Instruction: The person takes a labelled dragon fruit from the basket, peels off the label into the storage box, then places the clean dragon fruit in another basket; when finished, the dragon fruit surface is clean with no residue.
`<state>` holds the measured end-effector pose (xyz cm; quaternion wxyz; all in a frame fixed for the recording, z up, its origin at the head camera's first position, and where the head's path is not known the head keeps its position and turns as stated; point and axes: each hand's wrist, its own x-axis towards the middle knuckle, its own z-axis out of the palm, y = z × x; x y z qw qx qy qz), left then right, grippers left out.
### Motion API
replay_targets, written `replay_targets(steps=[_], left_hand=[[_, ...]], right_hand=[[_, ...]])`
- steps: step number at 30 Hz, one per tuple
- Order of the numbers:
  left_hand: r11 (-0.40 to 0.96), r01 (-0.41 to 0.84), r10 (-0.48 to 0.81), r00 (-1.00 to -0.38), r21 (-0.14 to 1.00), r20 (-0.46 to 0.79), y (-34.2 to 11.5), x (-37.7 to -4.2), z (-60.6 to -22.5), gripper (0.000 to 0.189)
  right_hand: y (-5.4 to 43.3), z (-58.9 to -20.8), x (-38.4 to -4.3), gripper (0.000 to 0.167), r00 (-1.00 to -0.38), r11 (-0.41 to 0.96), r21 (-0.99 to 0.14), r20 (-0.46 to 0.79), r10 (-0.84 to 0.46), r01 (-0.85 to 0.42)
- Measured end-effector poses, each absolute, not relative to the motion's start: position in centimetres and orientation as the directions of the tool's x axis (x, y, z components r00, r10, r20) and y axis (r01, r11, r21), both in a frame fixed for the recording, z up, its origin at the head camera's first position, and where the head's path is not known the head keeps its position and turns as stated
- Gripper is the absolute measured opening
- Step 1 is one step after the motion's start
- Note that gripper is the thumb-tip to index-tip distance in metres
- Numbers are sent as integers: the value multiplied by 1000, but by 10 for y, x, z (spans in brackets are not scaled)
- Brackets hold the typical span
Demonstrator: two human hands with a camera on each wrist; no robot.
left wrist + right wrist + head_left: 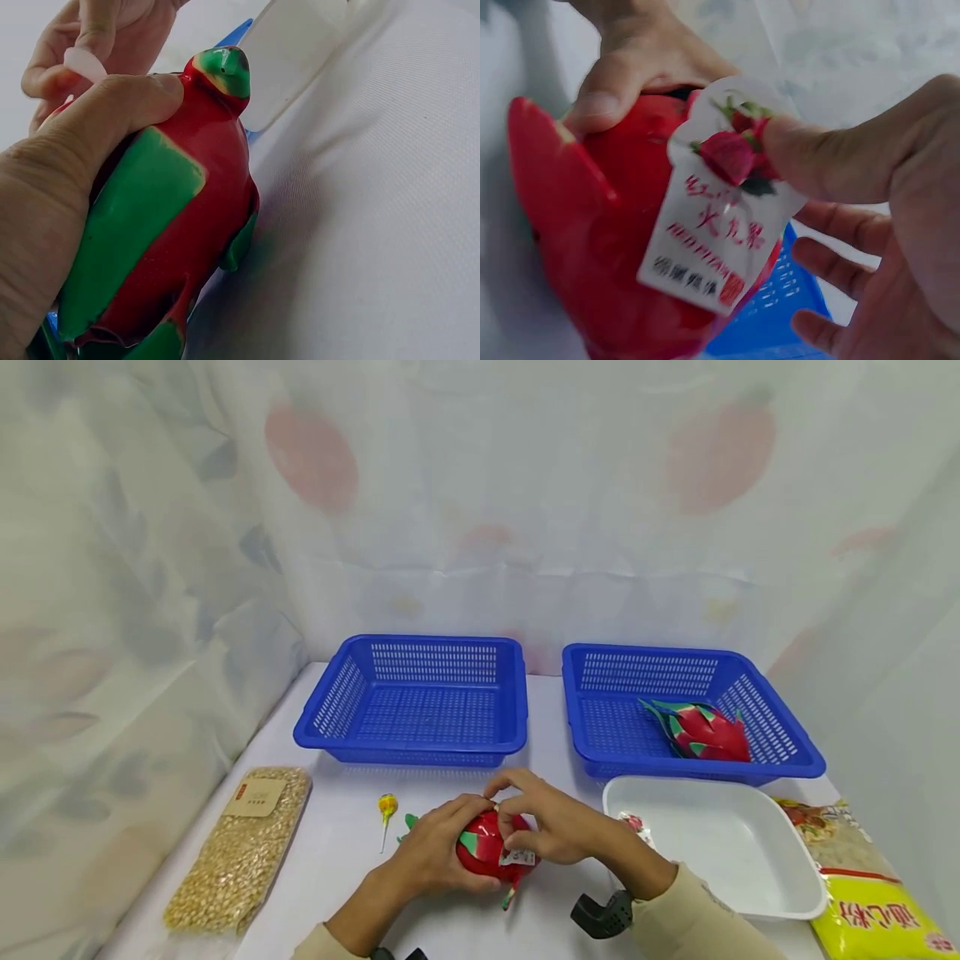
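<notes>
A red dragon fruit (486,843) with green-tipped scales, seemingly a model, lies on the table before the left basket. My left hand (433,852) grips it from the left side, its thumb (127,105) pressed along the skin in the left wrist view. Between the thumb and finger of my right hand (551,820) is the upper end of a white label (705,232), printed with a dragon fruit picture and red characters. The label lies against the fruit's surface in the right wrist view; whether it is stuck there I cannot tell. Its paler back edge (84,64) shows in the left wrist view.
Two blue baskets (435,747) stand at the back; the right basket (697,770) holds another dragon fruit (708,732). A white tray (750,860) sits at right, with a printed label (633,824) by its left rim. Beyond are a yellow pack (870,893), a lollipop (387,807) and a bean bag (240,852).
</notes>
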<state>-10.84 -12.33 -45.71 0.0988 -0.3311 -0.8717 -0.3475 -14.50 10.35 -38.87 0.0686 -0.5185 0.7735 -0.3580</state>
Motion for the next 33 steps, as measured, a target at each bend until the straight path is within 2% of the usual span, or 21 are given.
replay_targets(steps=[9, 17, 23, 28, 30, 33], left_hand=[[549, 616, 506, -783, 566, 361, -122, -107, -457, 83], [563, 637, 506, -769, 527, 390, -124, -105, -458, 82], [570, 632, 506, -774, 525, 382, -122, -104, -457, 82], [581, 622, 498, -782, 525, 375, -122, -103, -456, 83], [582, 623, 500, -781, 522, 375, -122, -104, -455, 83], [585, 623, 502, -781, 520, 371, -123, -106, -455, 83]], right_hand=[[117, -398, -137, 17, -461, 122, -663, 365, -809, -738], [122, -403, -132, 21, -402, 6, -615, 507, -763, -788], [129, -408, -131, 23, -427, -24, -649, 528, -734, -761], [135, -410, -128, 24, -480, -1, -687, 508, -715, -726], [138, -406, -127, 25, -491, -45, -720, 516, -702, -692], [145, -388, -127, 21, -490, -181, -744, 582, -649, -644]])
